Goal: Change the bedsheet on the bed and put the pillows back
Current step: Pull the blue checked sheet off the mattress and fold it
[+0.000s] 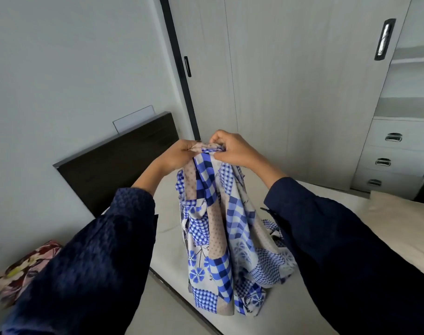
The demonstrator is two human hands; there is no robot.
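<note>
Hands raised together at 12 o'clock: my left hand [179,154] and right hand [232,151] each pinch the top edge of the blue checked sheet [213,226], fingers curled tight on the cloth. I judge this lets it hang free while I hunt for a corner. Its lower end bunches on the bare mattress [167,213]. A floral pillow [25,269] lies off the bed at 8 o'clock, probably set aside until the sheet is spread.

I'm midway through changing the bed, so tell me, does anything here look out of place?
The floral pillow lies off the mattress, low at the left, apparently on the floor. The blue checked sheet hangs bunched from the left hand and right hand, not yet spread.
</note>
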